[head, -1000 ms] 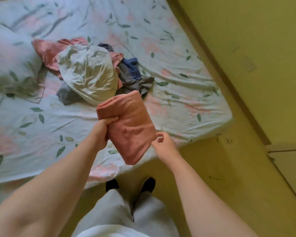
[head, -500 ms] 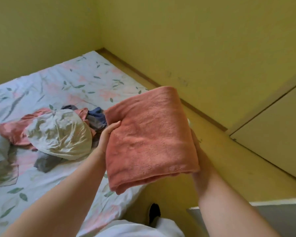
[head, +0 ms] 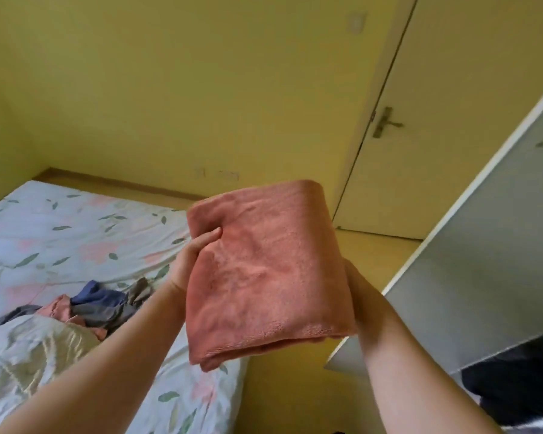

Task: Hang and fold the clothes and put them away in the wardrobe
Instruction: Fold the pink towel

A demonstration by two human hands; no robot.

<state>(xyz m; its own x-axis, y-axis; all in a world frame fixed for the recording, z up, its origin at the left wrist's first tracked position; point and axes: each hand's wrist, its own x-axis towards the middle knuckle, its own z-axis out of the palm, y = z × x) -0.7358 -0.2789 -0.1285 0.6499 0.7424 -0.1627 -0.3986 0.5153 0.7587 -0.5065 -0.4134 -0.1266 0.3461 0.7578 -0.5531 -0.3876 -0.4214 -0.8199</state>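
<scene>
Left grip (head: 195, 258) and right grip (head: 359, 289) hold folded towel (head: 264, 270), long axis pointing away.

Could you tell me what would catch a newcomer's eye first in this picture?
The folded pink towel stands out, held up mid-frame between the left hand and right hand. Lower left, a heap of clothes lies on the floral bed; a yellow door stands shut at upper right.
</scene>
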